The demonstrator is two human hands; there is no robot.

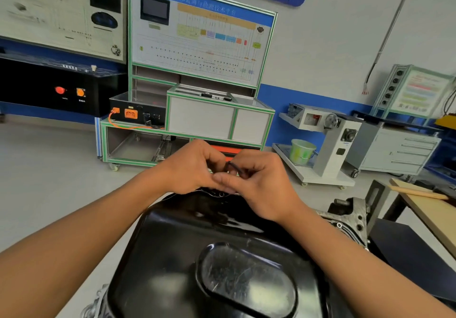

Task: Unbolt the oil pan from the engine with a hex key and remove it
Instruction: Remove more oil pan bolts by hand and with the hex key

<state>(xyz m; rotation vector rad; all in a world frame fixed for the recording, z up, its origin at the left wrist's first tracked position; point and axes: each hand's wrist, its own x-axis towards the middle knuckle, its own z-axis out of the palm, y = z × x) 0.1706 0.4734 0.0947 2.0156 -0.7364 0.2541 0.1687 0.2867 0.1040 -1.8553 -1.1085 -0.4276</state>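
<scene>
Glossy black stamped-steel oil pan [217,251] fills the bottom of the view, sitting bottom-up on the grey cast engine block [350,216]. Both hands meet at its far edge: right hand [259,182] pinches a thin black L-shaped hex key [235,167], left hand [195,167] curled against it, looks like it's steadying the key too, hard to tell.

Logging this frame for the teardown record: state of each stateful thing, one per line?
Glossy black steel oil pan: seated on engine.
Thin black L-shaped hex key: gripped at pan's far edge.
Left hand: closed beside the key.
Right hand: closed on the key.
Grey cast engine block: flange exposed, right.
</scene>
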